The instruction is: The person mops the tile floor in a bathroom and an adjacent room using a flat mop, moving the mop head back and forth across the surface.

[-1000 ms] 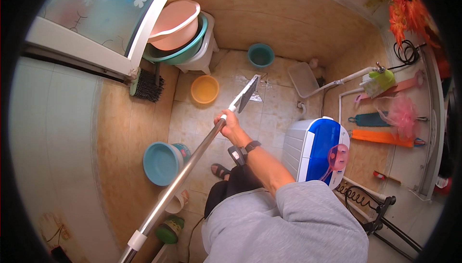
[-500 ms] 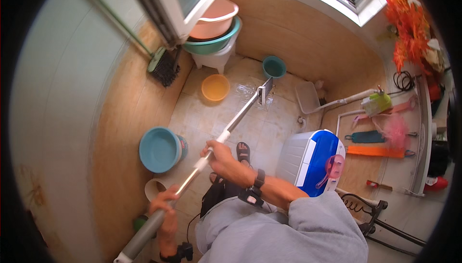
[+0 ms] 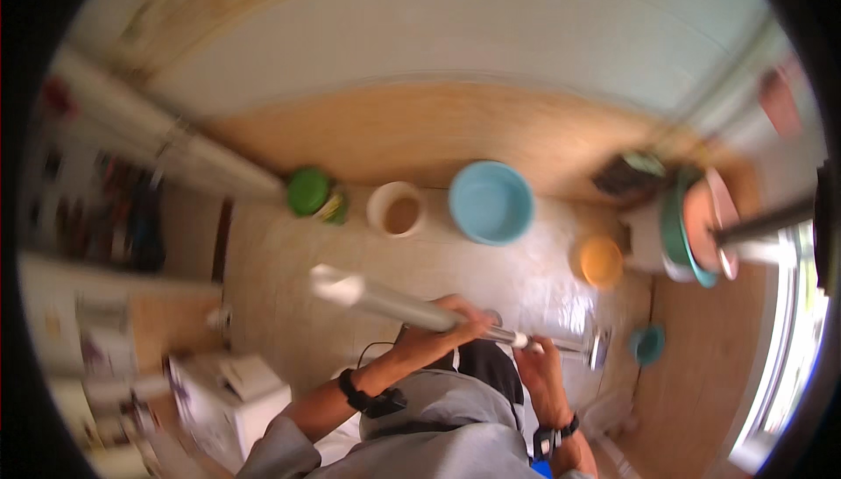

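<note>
A long grey-and-white mop (image 3: 385, 300) lies slantwise across the view in front of my body. My left hand (image 3: 440, 326) is wrapped around the pole near its thick grey end. My right hand (image 3: 536, 365) grips the thinner pole further along, closer to the head. The small flat mop head (image 3: 599, 347) rests at the right, by a shiny wet patch on the tiles. Just beyond it stands a small teal bucket (image 3: 648, 345). Motion blurs the thick pole end.
Along the far wall stand a green-lidded container (image 3: 308, 191), a cream bin (image 3: 397, 209), a light blue basin (image 3: 491, 203) and an orange basin (image 3: 599, 262). Stacked basins (image 3: 701, 229) sit at the right near a window. A white box (image 3: 229, 400) is at the lower left.
My view has swung left, so the far wall and its buckets now lie ahead. The mop now crosses more sideways, its thick end at left. Both hands keep hold of it.
</note>
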### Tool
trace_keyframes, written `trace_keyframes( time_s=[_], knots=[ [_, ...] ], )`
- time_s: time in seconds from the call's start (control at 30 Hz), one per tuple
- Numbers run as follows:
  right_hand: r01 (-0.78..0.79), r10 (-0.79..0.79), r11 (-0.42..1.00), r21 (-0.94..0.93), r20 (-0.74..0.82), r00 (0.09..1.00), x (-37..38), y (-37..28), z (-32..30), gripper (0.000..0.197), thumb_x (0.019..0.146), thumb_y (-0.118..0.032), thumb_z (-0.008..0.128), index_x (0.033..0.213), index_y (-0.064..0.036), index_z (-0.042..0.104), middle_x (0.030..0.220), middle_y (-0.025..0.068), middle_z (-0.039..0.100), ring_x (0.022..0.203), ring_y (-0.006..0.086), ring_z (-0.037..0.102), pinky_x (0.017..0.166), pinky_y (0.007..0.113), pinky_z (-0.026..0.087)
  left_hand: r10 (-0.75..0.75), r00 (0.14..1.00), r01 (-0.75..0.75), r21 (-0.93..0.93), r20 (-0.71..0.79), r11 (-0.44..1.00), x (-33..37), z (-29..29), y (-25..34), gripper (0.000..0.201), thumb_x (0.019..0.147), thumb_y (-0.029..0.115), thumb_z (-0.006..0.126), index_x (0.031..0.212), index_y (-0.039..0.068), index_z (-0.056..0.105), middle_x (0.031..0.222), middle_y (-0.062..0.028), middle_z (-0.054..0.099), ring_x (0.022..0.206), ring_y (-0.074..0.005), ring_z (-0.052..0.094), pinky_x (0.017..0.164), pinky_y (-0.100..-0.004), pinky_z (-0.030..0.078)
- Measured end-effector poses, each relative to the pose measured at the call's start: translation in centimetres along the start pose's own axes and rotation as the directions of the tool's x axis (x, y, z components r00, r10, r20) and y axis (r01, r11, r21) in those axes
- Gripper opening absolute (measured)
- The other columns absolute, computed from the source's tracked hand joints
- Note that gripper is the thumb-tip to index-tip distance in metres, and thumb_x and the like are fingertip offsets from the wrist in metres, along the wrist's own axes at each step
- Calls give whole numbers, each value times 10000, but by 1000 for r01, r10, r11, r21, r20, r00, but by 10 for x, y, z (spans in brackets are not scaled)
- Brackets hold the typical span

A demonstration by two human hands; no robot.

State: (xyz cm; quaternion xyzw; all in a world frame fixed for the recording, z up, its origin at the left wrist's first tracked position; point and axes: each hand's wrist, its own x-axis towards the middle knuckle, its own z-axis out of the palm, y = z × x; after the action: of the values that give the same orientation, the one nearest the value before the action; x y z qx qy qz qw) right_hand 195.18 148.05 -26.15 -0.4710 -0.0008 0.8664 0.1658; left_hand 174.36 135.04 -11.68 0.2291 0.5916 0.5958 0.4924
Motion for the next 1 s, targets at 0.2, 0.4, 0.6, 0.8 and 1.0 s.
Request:
trace_keyframes(
  time_s=[0.2, 0.4, 0.6, 0.8, 1.0],
  knots=[
    [-338, 324, 918, -208, -100, 941, -15, 35, 50, 159, 862, -117, 501, 892, 37, 528, 899, 140, 602, 887, 232, 587, 831, 308, 504, 169, 935, -192, -44, -313, 980, -57, -26, 0, 149, 840, 168, 607, 833, 47, 520, 850, -74, 609, 836, -149, 558, 972, -362, 337],
    [-545, 570, 719, -431, -82, 817, -3, 94, 77, 95, 853, -117, 548, 894, -32, 545, 934, 107, 608, 887, 199, 591, 802, 295, 512, 350, 754, -405, 25, -556, 914, -131, -49, 21, 159, 815, 114, 627, 871, 39, 499, 842, -98, 598, 820, -182, 582, 796, -363, 469],
    [-535, 744, 374, -758, -99, 661, -45, 195, 170, 132, 870, -162, 552, 902, -35, 552, 908, 86, 600, 833, 178, 591, 756, 263, 513, 636, 283, -855, 111, -718, 506, -224, -100, 46, 254, 783, 119, 670, 939, 21, 495, 702, -99, 579, 640, -200, 566, 593, -348, 470],
    [-638, 837, 155, -755, -243, 491, -57, 331, 238, 167, 884, -195, 537, 894, -28, 555, 886, 69, 593, 843, 155, 574, 800, 252, 478, 711, -16, -763, 468, -703, 446, -317, -172, 81, 265, 703, 90, 734, 856, 71, 517, 581, -53, 561, 466, -175, 544, 451, -315, 458],
    [-591, 898, -39, -806, -288, 333, -65, 449, 294, 156, 872, -178, 554, 872, -23, 553, 853, 61, 573, 803, 151, 578, 767, 266, 506, 832, -113, -715, 626, -543, 311, -383, -239, 94, 287, 696, 88, 747, 832, 51, 497, 620, -91, 593, 479, -201, 573, 486, -349, 507]
  ],
)
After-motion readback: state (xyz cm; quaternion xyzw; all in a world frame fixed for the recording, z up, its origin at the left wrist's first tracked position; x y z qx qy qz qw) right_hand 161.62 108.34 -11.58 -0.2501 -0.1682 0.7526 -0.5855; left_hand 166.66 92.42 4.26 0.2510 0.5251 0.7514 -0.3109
